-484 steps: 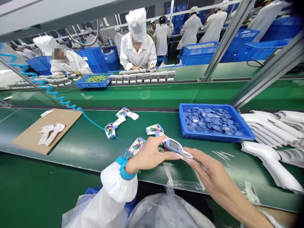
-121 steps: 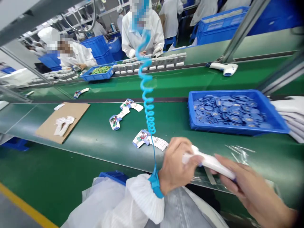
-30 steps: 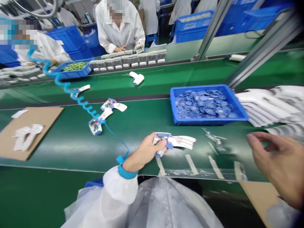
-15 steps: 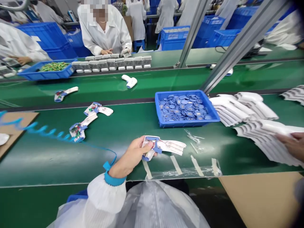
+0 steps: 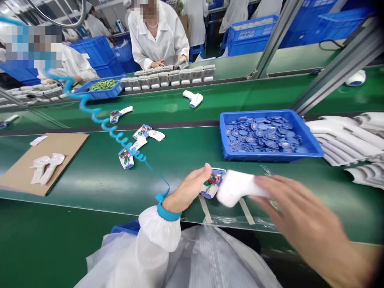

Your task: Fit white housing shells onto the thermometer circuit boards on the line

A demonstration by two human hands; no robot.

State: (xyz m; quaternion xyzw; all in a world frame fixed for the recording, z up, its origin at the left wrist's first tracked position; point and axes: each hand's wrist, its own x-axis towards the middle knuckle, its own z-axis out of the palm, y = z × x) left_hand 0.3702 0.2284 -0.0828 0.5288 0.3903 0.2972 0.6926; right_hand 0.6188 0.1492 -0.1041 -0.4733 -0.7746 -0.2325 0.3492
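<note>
My left hand (image 5: 192, 186), with a teal strap at its wrist, grips an opened thermometer-gun half (image 5: 213, 182) with a green board and red wires inside. My right hand (image 5: 300, 216) is closed around the handle of a white gun-shaped housing shell (image 5: 237, 186), smooth side up. The shell's head is right beside the opened half and hides its handle; I cannot tell whether they touch. To the left lie two more opened thermometer halves, one nearer (image 5: 129, 156) and one farther back (image 5: 148, 133).
A blue tray (image 5: 270, 157) of blue oval pieces stands behind my hands. White shells (image 5: 345, 136) are stacked at right. A coiled teal cord (image 5: 111, 130) hangs at left, near cardboard (image 5: 72, 150). Across the belt (image 5: 168, 108), a person in a white coat (image 5: 159, 36) handles grey-and-white parts.
My right hand has come from the shell stack at right to the middle, bringing one white shell beside the half in my left hand. The view has shifted left.
</note>
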